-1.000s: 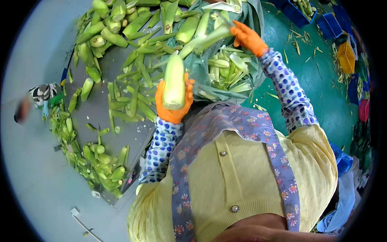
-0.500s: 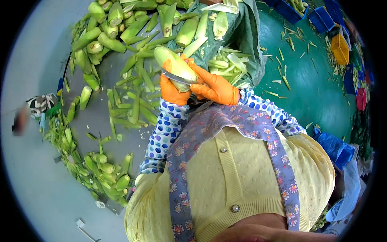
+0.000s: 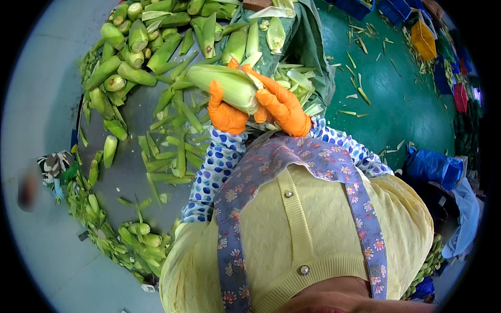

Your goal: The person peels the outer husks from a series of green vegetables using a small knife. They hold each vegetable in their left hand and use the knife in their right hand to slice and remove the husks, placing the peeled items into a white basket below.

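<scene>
An ear of corn (image 3: 222, 83) in pale green husk lies tilted between my hands, above the table edge. Underneath it, my left hand (image 3: 228, 113) in an orange glove is closed round the ear, thumb up its near side. My right hand (image 3: 284, 107), also gloved in orange, is closed at the ear's right end. Its fingers reach along the far side and its thumb presses by the husk's cut end. A loosened husk edge stands up along the right fingers. No knife blade can be made out now; the right fingers may cover it.
Unpeeled corn ears (image 3: 138, 39) are heaped on the grey table (image 3: 117, 177) at the far left. Loose husk leaves (image 3: 180, 151) lie left of my hands. Beyond the ear hangs a green cloth (image 3: 315, 57). Blue crates (image 3: 394, 10) and a yellow crate (image 3: 422, 40) stand far right.
The knife blade that lay across the ear no longer shows. The ear has tipped flatter, its tip toward the left, and my right hand has turned round its end.
</scene>
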